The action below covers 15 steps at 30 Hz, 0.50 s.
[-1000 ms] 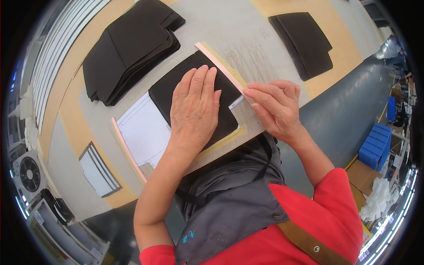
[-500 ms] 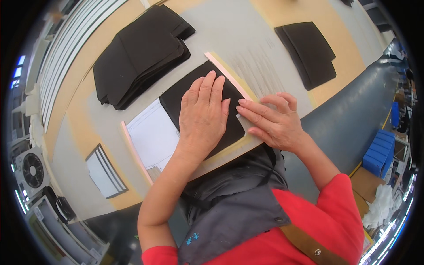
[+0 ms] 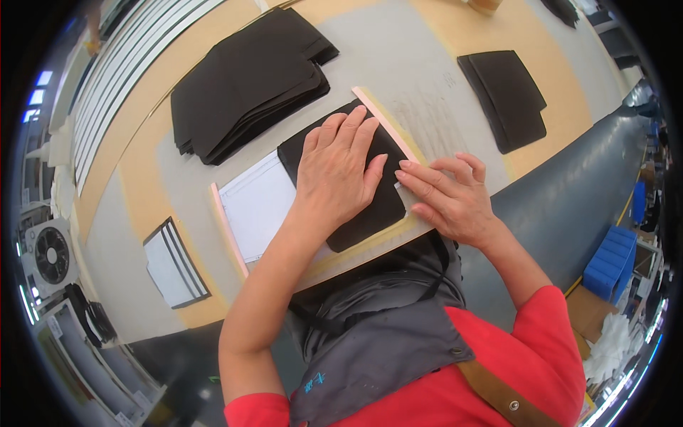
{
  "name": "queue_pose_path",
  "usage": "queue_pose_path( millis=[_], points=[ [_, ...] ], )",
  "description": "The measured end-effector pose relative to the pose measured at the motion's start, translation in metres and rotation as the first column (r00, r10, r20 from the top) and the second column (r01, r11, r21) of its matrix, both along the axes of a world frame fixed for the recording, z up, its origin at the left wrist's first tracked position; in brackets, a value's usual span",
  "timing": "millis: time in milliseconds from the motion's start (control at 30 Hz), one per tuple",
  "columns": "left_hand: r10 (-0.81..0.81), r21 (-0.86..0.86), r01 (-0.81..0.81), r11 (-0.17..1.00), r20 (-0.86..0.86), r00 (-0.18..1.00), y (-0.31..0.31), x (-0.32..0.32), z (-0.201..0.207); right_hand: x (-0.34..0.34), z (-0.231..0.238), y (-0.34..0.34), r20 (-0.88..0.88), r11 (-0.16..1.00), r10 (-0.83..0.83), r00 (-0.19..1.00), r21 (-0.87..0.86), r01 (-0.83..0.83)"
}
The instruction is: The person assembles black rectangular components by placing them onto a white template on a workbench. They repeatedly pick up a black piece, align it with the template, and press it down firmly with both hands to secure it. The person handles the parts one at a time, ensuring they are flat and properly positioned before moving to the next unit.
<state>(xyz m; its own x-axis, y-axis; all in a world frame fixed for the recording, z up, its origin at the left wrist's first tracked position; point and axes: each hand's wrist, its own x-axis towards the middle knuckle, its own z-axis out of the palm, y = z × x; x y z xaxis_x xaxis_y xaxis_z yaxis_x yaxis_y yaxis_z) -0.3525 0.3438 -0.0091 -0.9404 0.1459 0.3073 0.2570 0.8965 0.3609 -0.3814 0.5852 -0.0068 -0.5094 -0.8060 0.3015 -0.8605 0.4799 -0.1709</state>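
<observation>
A black flat panel (image 3: 370, 222), with the look of leather or fabric, lies on a board with a white sheet (image 3: 257, 206) showing at its left. My left hand (image 3: 336, 171) rests palm down on the panel, fingers spread toward its far edge. At the panel's right edge is my right hand (image 3: 452, 198), index and middle fingers stretched out and thumb held apart below. A small pale tab (image 3: 398, 186) shows by these fingertips; whether they touch it I cannot tell. Pink strips line the board's right side (image 3: 388, 127) and left side (image 3: 229, 231).
Beyond the board lies a large stack of black cut pieces (image 3: 249, 78). A smaller black stack (image 3: 504, 99) is at the right. A white piece with dark stripes (image 3: 174, 267) lies at the left. The table's edge (image 3: 526, 181) curves along the right.
The whole view has shifted, with the table things appearing farther right. My left hand's fingers have spread wider on the panel. My right hand stays by the panel's right edge.
</observation>
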Motion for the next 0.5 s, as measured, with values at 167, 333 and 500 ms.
queue_pose_path(
  millis=[167,333,500],
  points=[
    [-0.022,0.125,0.027,0.992,-0.044,0.999,-0.008,-0.003,-0.006,0.0,0.009,-0.007,0.073,0.999,0.001,0.997,0.044,-0.004],
    [0.106,0.176,-0.065,0.982,-0.235,0.966,-0.035,0.039,0.022,0.005,0.026,-0.007,0.162,0.998,-0.052,0.985,0.045,0.046],
    [0.616,0.196,-0.587,0.785,-0.149,0.774,-0.182,0.173,0.039,0.0,0.048,-0.019,0.029,1.0,-0.026,0.999,-0.001,0.026]
  ],
)
